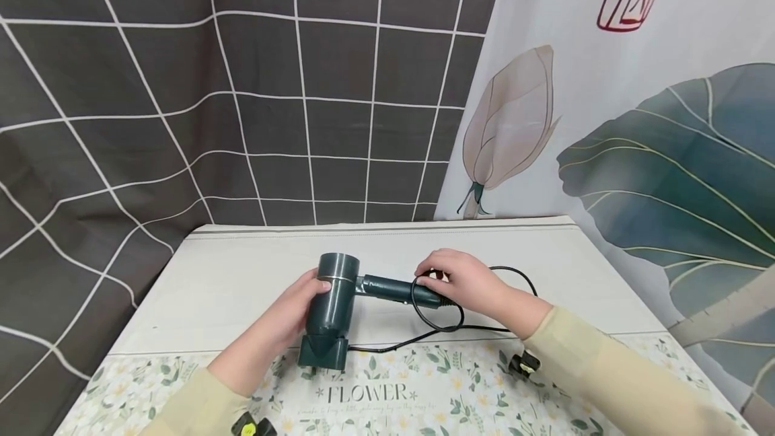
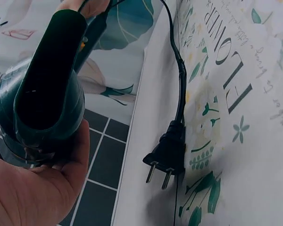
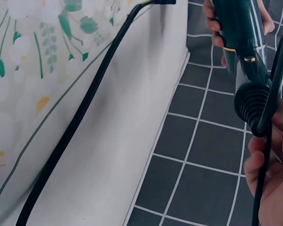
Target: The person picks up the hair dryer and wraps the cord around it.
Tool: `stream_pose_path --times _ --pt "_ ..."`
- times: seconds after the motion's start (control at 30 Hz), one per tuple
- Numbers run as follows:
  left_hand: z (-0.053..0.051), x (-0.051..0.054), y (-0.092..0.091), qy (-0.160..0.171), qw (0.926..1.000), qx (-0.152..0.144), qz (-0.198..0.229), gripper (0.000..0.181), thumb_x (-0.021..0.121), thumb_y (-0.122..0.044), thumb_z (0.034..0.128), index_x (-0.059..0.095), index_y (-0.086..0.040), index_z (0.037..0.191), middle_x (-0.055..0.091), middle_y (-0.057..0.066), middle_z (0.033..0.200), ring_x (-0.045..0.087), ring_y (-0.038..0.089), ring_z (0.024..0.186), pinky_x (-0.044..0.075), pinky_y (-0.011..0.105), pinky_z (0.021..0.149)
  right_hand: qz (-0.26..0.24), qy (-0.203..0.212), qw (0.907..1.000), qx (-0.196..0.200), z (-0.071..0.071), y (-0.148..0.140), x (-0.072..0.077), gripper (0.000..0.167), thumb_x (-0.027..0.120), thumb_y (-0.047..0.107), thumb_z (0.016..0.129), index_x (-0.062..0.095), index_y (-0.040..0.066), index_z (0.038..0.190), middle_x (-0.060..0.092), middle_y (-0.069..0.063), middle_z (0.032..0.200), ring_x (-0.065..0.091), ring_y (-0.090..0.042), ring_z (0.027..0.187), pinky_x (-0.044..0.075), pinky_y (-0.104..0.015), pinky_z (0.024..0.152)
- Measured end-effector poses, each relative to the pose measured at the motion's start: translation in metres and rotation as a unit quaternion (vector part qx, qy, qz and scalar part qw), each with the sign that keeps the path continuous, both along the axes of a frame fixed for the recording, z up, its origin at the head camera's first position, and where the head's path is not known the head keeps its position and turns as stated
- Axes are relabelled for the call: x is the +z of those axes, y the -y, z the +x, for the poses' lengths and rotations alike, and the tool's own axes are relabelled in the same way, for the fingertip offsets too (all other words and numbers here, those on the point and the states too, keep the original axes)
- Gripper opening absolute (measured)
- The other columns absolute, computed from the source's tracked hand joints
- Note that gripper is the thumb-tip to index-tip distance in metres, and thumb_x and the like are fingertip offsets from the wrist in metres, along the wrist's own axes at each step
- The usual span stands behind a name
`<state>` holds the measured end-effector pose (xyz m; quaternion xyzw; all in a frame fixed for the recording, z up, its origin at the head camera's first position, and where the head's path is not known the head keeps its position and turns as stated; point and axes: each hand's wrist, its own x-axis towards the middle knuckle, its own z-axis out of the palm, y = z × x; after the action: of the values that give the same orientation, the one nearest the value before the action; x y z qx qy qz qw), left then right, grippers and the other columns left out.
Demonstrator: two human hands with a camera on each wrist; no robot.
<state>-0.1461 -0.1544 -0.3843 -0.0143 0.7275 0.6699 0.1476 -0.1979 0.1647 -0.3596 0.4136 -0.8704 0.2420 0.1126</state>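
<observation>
A dark green hair dryer [image 1: 333, 301] is held above the table, its nozzle toward the front and its handle [image 1: 396, 289] pointing right. My left hand [image 1: 293, 308] grips the barrel from the left, thumb on top; in the left wrist view that hand [image 2: 42, 188] is curled round the dryer [image 2: 75, 101]. At the handle's end, my right hand [image 1: 466, 281] pinches the looped black cord [image 1: 463, 318]. The right wrist view shows the right hand [image 3: 276, 174] with the cord at its fingers, just below the ribbed cord sleeve [image 3: 252, 106]. A two-pin plug [image 2: 169, 150] appears in the left wrist view.
The table has a white back part [image 1: 242, 254] and a floral front part printed FLOWER [image 1: 366, 393]. Behind it hangs a dark grid-patterned curtain [image 1: 339, 126], with a white cloth with large leaf prints [image 1: 684, 153] at the right. Cord runs low across the table.
</observation>
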Motion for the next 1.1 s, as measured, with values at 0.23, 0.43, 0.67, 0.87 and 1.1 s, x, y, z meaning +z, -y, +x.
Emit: stream_pose_path --times 0.23,0.43,0.67,0.87,1.1 --pt "-0.001 0.001 -0.007 -0.001 0.9995 -0.029 -0.012 0.066 0.051 -0.032 0.0940 0.033 -0.011 0.154 0.055 0.017 0.136 0.056 0.030 0.119 0.037 0.054 0.106 0.015 0.048 0.9983 0.030 -0.002 0.002 0.003 0.008 0.071 0.025 0.092 0.071 0.021 0.099 0.066 0.015 0.093 0.054 0.000 0.074 0.048 -0.023 0.065" --pt "0.001 0.002 -0.010 -0.005 0.9974 -0.071 -0.013 0.068 0.048 -0.029 0.0926 0.030 -0.011 0.155 0.056 0.017 0.134 0.057 0.027 0.114 0.037 0.052 0.106 0.031 0.114 0.9929 0.019 0.000 0.007 0.003 0.010 0.068 0.034 0.093 0.070 0.026 0.098 0.065 0.020 0.089 0.054 -0.001 0.073 0.047 -0.025 0.064" --pt "0.003 0.002 -0.012 -0.009 0.9941 -0.108 -0.004 0.069 0.050 -0.030 0.0927 0.030 -0.011 0.155 0.054 0.018 0.137 0.054 0.028 0.117 0.038 0.049 0.104 0.020 0.173 0.9845 0.026 0.003 0.015 0.007 0.012 0.069 0.038 0.092 0.070 0.028 0.096 0.066 0.022 0.087 0.057 -0.003 0.073 0.049 -0.026 0.068" --pt "0.004 0.001 -0.011 -0.016 0.9905 -0.136 0.013 0.071 0.049 -0.028 0.0922 0.026 -0.008 0.156 0.050 0.021 0.141 0.052 0.029 0.120 0.036 0.045 0.105 -0.002 0.214 0.9757 0.048 0.004 0.021 0.008 0.006 0.068 0.030 0.094 0.072 0.026 0.096 0.067 0.016 0.088 0.059 -0.006 0.075 0.051 -0.027 0.069" --pt "0.006 -0.001 -0.009 -0.025 0.9863 -0.160 0.028 0.074 0.049 -0.030 0.0909 0.024 -0.010 0.157 0.048 0.021 0.142 0.047 0.031 0.125 0.034 0.048 0.106 -0.033 0.281 0.9576 0.056 0.005 0.024 0.005 0.014 0.064 0.025 0.097 0.072 0.017 0.106 0.069 0.005 0.089 0.058 -0.013 0.070 0.049 -0.029 0.063"
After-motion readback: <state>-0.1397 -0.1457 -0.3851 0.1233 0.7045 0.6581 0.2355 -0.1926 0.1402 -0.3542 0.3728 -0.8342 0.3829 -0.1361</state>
